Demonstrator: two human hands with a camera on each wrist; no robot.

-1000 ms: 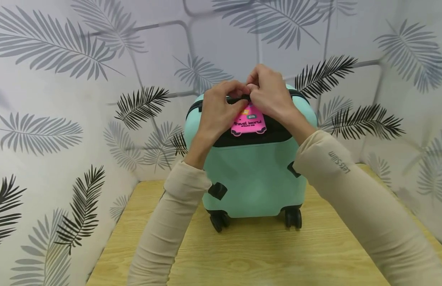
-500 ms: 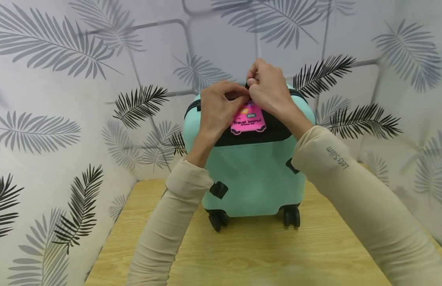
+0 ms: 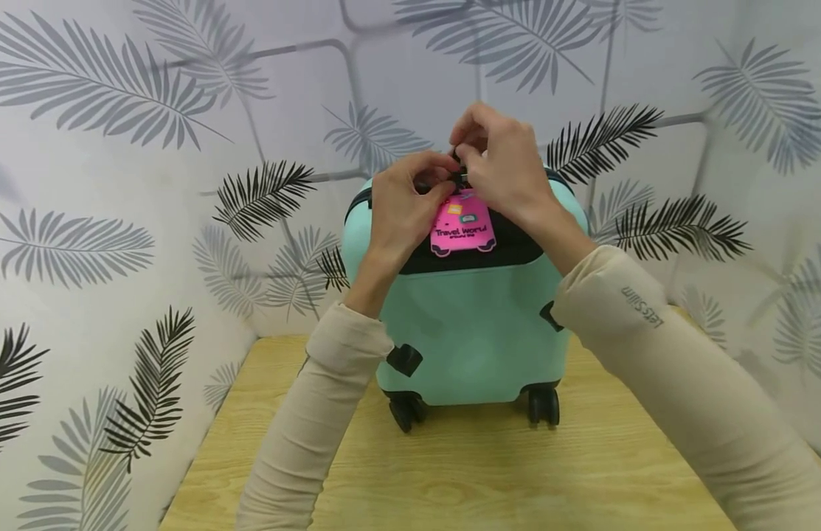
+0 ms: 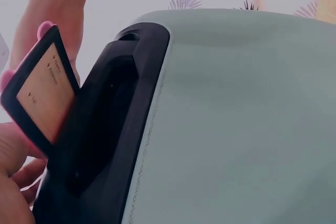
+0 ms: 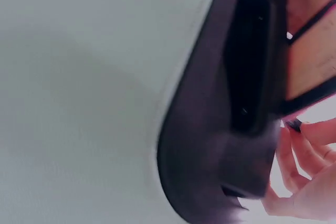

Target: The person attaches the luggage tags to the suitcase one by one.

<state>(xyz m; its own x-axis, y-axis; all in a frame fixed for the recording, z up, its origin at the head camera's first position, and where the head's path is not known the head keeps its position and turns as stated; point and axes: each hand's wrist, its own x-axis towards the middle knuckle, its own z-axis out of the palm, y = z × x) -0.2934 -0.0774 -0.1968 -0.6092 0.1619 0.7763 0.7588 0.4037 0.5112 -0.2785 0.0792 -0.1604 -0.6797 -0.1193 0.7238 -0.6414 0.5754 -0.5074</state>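
Note:
A mint green suitcase point(image 3: 476, 332) stands upright on its wheels, its black top panel towards me. Against that panel hangs a pink luggage tag point(image 3: 463, 228) printed "Travel World". My left hand point(image 3: 406, 203) pinches the tag's black strap just above the tag, near the suitcase's top edge. Higher up and to the right, my right hand point(image 3: 506, 158) holds the strap's end between curled fingers and thumb. In the left wrist view the tag's back shows a black-framed name card point(image 4: 47, 87). The black strap tip point(image 5: 294, 125) shows between the right fingers in the right wrist view.
The suitcase stands on a light wood table point(image 3: 450, 472). Close behind and to the left rise walls point(image 3: 118, 243) papered with a leaf pattern. A recessed black handle point(image 4: 107, 114) lies in the suitcase's top panel.
My right hand has shifted slightly, its fingers now further apart around the strap's end. More of the tag's upper part shows between the hands. The left hand stays nearly in place.

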